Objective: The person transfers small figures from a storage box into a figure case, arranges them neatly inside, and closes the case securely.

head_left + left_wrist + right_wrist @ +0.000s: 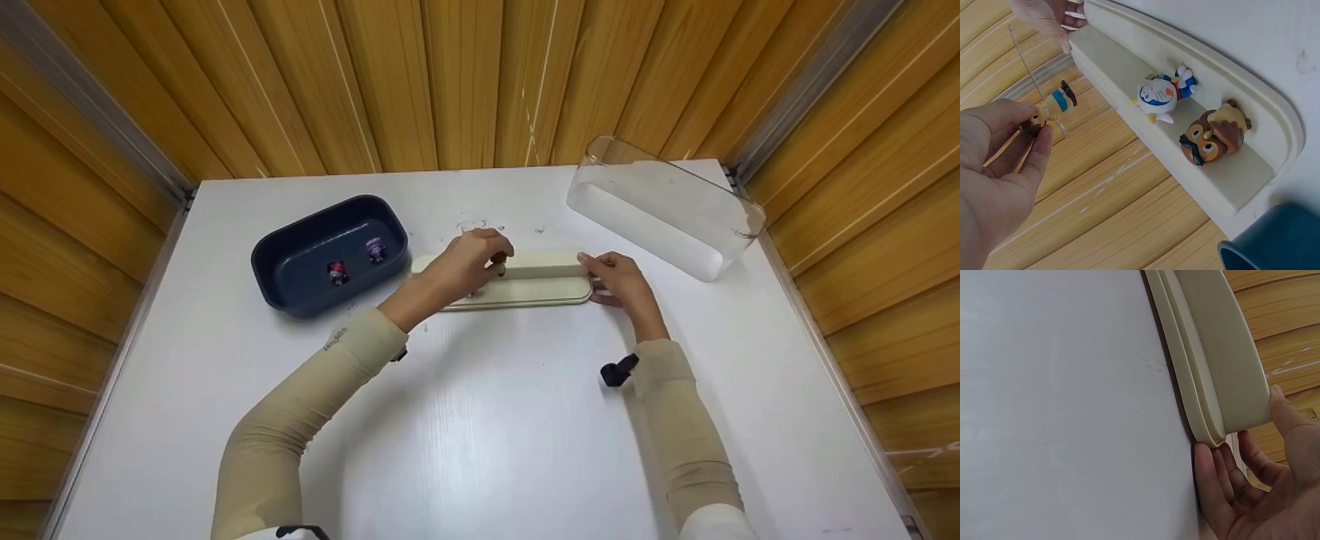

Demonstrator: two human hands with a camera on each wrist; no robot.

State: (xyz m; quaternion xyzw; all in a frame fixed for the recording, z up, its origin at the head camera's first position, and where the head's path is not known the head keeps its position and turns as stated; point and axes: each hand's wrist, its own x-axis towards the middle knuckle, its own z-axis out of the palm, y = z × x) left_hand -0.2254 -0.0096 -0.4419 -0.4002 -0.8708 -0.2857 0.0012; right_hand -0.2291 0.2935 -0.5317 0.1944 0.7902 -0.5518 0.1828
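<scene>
My left hand (463, 264) pinches a small figurine (1057, 108) between thumb and fingers, above a cream stepped display base (544, 291). The figurine has a brown head, a teal band and dark feet. On the base, in the left wrist view, stand a blue-and-white cat figurine (1158, 97) and a brown owl figurine (1216, 134), side by side on the lower step. At the base's right end, my right hand (622, 281) holds it, thumb (1283, 408) against the raised step and fingers at the lower rim.
A dark blue bin (266, 274) stands to the left, holding a red-and-black figurine (338, 273) and a purple one (376, 250). Back right on the white table (487, 420) lies a clear open cover (664, 210). Wood-look panels (465, 82) enclose the table's back and sides.
</scene>
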